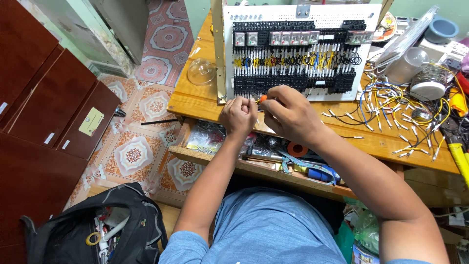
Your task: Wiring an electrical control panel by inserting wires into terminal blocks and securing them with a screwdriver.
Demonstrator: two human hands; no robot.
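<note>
At the foot of the upright wiring board point(298, 49), the right hand point(290, 115) grips an orange-handled screwdriver point(262, 99); the left hand point(238, 116) is clenched beside it — on what, I cannot tell. Loose wires point(391, 105) sprawl right — an open drawer point(273, 156) sits below.

Orange-handled screwdriver point(262, 98), seemingly at panel point(298, 19) bottom edge.

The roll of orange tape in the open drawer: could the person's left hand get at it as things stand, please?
Probably yes. The orange tape roll lies uncovered in the drawer, just below the left hand; only the right forearm crosses close beside it.
</note>
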